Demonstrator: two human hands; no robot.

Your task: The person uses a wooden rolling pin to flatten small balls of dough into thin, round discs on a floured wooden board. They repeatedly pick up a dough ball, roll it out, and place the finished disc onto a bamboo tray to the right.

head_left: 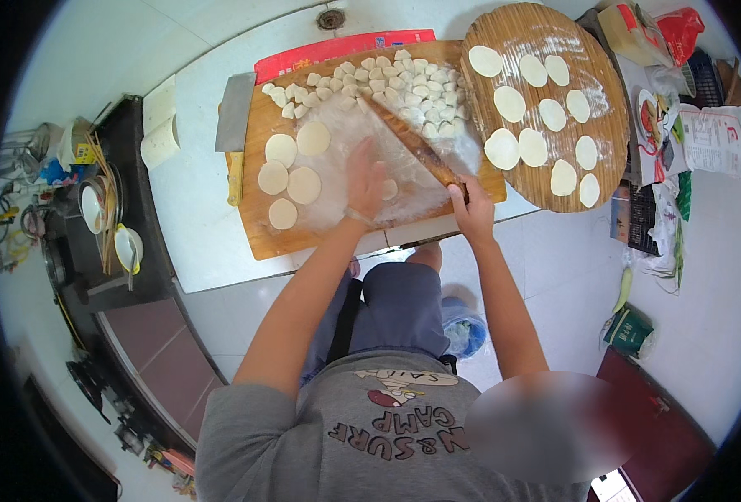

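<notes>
My right hand (472, 207) is closed around the near end of a tapered wooden rolling pin (408, 138), which slants away to the left over the floured cutting board (262, 243). My left hand (365, 180) is stretched out low over the flour, its fingers blurred and nothing visible in them. Just right of it lies a small flattened dough disc (390, 190). Several rolled dough wrappers (304, 185) rest on the board's left side. Many small dough pieces (387, 79) are spread along its far side.
A cleaver (236, 113) with a yellow handle lies at the board's left edge. To the right, a round wooden board (609, 125) bears several wrappers. A red package (337, 52) sits behind the cutting board. A lined blue bin (464, 330) stands on the floor.
</notes>
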